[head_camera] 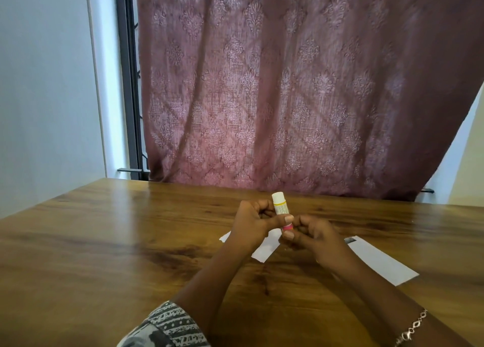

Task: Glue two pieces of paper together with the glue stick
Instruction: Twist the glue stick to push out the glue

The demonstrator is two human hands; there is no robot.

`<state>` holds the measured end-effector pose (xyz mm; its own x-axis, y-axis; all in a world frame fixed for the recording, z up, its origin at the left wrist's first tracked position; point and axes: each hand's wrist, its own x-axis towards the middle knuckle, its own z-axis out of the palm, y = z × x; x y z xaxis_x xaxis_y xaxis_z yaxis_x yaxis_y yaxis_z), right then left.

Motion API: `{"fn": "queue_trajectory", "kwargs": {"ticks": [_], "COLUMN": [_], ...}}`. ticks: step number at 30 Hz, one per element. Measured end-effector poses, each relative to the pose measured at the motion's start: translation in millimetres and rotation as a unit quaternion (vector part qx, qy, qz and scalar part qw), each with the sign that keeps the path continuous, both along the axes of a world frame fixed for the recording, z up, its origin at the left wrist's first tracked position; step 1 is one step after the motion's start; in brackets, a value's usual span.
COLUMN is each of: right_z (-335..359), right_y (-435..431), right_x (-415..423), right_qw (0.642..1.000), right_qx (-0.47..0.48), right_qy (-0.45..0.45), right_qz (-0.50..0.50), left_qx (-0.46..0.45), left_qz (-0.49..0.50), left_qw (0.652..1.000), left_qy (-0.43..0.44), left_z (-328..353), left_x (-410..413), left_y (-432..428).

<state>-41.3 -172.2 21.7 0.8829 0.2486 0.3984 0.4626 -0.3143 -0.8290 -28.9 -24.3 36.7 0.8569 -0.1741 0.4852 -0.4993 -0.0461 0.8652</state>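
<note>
A glue stick [279,205] with a white cap end up, a yellow label and a pink base is held upright above the table. My left hand [252,222] grips its middle, thumb across the barrel. My right hand [311,235] pinches the pink base from the right. Under my left hand lies a small white paper piece [265,249], partly hidden. A larger white paper piece [379,261] lies flat to the right, beyond my right wrist.
The wooden table [104,242] stretches wide to the left and front. A maroon patterned curtain [288,84] hangs behind the table's far edge. A white wall [47,84] and a dark window frame [128,84] stand at the left.
</note>
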Motion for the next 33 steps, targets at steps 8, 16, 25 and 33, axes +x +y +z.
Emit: {"fn": "queue_trajectory", "kwargs": {"ticks": [8, 16, 25, 33], "right_z": [-2.0, 3.4, -2.3, 3.4], "right_y": [12.3, 5.5, 11.9, 3.7], "right_x": [-1.8, -3.2, -4.1, -3.4], "right_qw": [0.995, 0.998, 0.996, 0.999], "right_qx": [-0.022, 0.029, -0.037, 0.025], "right_qy": [-0.049, -0.032, -0.046, -0.030], "right_qz": [-0.085, -0.036, -0.070, -0.022], "left_qx": [-0.009, -0.004, -0.019, 0.004], "left_qz": [-0.010, -0.032, -0.023, -0.041], "left_qw": [1.000, 0.999, 1.000, 0.999], "left_qy": [0.014, -0.002, 0.009, -0.014], "left_z": [-1.1, 0.0, 0.8, -1.1], "left_x": [-1.2, -2.6, -4.2, -0.8], "left_y": [-4.7, -3.1, -4.5, -2.8]}}
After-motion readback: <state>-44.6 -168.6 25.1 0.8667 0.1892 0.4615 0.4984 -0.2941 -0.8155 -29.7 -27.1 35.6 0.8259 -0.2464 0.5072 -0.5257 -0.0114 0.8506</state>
